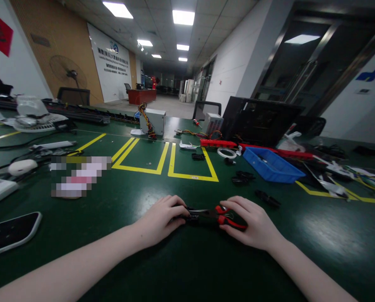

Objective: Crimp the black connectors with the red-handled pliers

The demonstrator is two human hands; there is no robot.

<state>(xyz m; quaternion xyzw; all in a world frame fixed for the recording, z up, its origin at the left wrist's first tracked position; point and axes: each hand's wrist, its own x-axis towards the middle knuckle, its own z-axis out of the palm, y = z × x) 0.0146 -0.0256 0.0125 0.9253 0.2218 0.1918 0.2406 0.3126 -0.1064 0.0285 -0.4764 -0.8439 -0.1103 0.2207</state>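
Note:
My right hand [253, 224] is wrapped round the red and black handles of a pair of pliers [217, 214] lying low over the green table [187, 260]. My left hand [162, 218] is curled at the pliers' metal jaws, its fingertips pinched on a small black part [190, 216] held there. What exactly that part is I cannot make out. Both forearms reach in from the bottom edge.
A blue bin [271, 165] stands to the right, with small black parts [243, 178] near it. A grey power supply [152, 121] and a black computer case [256, 121] sit farther back. A phone [7, 233], a white mouse [22, 167] and yellow floor-tape boxes [162, 163] lie to the left and centre.

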